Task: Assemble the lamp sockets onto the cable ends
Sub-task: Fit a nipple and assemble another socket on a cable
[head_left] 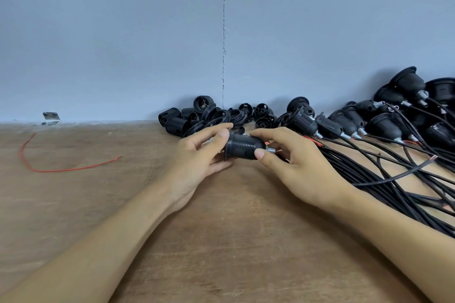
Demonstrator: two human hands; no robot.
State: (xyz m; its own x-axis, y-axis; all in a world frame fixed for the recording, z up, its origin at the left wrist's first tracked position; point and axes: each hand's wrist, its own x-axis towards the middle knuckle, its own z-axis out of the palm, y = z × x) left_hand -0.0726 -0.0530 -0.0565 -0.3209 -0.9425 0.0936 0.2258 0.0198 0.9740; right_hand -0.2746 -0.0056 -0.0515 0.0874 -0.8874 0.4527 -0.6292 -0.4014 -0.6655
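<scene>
Mid-assembly: my left hand point(202, 157) and right hand point(298, 170) both have fingers point(222, 134) gripping the socket point(242, 147), just above the tabletop point(221, 241). Next, I reckon, twist it tight at the cable end point(270, 151).

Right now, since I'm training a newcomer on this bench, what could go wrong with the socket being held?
1. Thin red wires show beside the socket at its cable end; twisting the shell may pinch or wind them.
2. The black cables lie tangled beside the right grip; a tug might drag the finished sockets.
3. The loose parts sit just behind the left grip and could get knocked.
</scene>
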